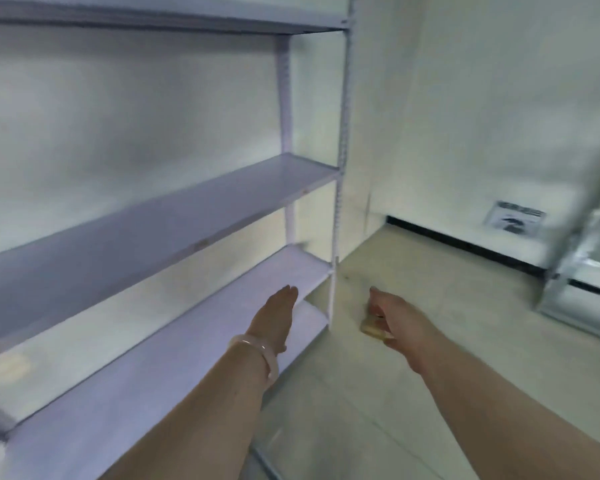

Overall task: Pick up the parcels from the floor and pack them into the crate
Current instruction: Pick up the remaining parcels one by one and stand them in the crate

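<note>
— Nearest the lens?
— Two bare arms: left forearm [205, 403] coming in from six o'clock, right forearm [499, 403] from four o'clock. Pale bracelet [257, 351] round the left wrist.

— And the parcel?
— Small tan parcel [370, 329], flat on the floor [447, 358], about five o'clock from the middle of the view. Too blurred for finer detail.

— Held?
— Touched, at least, by the right hand [397, 322]: fingers [375, 301] bent down over the far edge, back of the hand above it. Clamped or only resting on it, cannot tell through the blur.

— The other hand?
— Left hand [276, 315], at nine o'clock of the parcel and apart from it. Fingers straight and together, holding nothing, stretched over the front edge of a low shelf.

— Around the parcel?
— Front corner post [336, 237] of a pale lilac shelving rack [187, 216], with its foot near the parcel at ten o'clock. Shelves running off towards eight o'clock.

— Farther out?
— Pale tiles all round. Black skirting [465, 245] at one to two o'clock, along the foot of a white wall [482, 98]. Low on that wall, at two o'clock, a small grey notice [515, 221], print unreadable. At three o'clock, well apart, a shiny metal frame [575, 289], blurred.
</note>
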The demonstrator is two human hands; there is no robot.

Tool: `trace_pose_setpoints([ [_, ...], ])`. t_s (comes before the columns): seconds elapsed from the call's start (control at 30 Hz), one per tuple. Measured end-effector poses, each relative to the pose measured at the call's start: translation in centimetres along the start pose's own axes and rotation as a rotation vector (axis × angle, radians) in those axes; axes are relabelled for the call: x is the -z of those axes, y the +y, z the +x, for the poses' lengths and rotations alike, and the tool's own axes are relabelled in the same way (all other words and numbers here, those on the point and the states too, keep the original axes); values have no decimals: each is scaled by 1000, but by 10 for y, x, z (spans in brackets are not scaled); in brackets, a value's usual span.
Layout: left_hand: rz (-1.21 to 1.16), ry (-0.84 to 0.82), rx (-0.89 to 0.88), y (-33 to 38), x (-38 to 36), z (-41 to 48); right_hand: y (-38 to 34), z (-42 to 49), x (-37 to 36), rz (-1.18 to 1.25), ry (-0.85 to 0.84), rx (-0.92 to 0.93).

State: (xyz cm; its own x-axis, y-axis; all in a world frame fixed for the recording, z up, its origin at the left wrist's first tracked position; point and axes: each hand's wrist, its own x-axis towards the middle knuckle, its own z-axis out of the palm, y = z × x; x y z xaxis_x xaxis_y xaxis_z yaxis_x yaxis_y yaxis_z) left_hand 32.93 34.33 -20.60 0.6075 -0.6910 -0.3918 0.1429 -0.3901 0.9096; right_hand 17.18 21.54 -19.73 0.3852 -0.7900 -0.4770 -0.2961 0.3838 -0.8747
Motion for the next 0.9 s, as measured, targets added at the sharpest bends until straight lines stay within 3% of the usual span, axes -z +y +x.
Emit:
trace_pose_setpoints([
  [0.17,-34,-89,-67,36,-145,31,-14,30,140,15,161,79],
  [0.37,110,-215,-34,58,-247,71,-2,68,231,79,249,91],
  [0.57,186,-252,-65,67,-309,144,8,134,271,163,308,-12],
  [0.9,168,-368,-51,125,-371,330,-71,292,307,144,439,-46],
])
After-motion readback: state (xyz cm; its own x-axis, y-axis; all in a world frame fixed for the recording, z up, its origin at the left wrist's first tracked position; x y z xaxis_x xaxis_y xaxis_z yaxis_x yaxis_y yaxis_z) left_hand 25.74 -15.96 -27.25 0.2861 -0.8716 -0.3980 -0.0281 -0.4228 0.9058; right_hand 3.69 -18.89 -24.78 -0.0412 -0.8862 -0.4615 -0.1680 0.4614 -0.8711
